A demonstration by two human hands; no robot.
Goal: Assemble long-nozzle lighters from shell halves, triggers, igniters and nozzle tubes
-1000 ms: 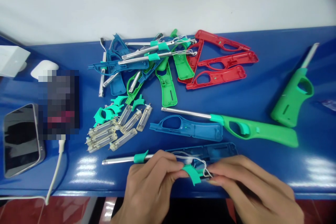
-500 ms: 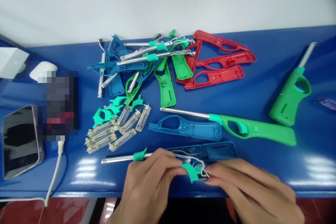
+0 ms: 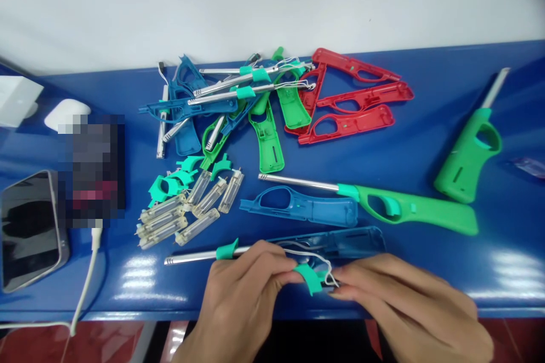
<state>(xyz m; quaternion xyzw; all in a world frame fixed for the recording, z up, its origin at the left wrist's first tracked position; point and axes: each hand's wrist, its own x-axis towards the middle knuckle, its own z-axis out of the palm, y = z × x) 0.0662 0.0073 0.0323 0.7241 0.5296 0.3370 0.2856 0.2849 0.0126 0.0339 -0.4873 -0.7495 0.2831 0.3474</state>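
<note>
Blue glossy tabletop (image 3: pixel 426 142) against a white wall, strewn with lighter parts. At its near edge, both hands meet over a blue lighter half-shell (image 3: pixel 349 241) lying flat with a metal nozzle tube (image 3: pixel 191 258) sticking out to the left. Left hand (image 3: pixel 242 300) pinches a teal trigger piece (image 3: pixel 309 278) between thumb and fingers; right hand (image 3: pixel 404 306) is closed on the same piece from the other side, fingertips touching it, a thin white wire (image 3: pixel 315 256) looping just above. Beyond lie another blue shell (image 3: pixel 306 210), an assembled green lighter (image 3: pixel 417 212), red shells (image 3: pixel 353 102), clear fuel tanks (image 3: pixel 187 212), and a phone (image 3: pixel 28 227) at far left
</note>
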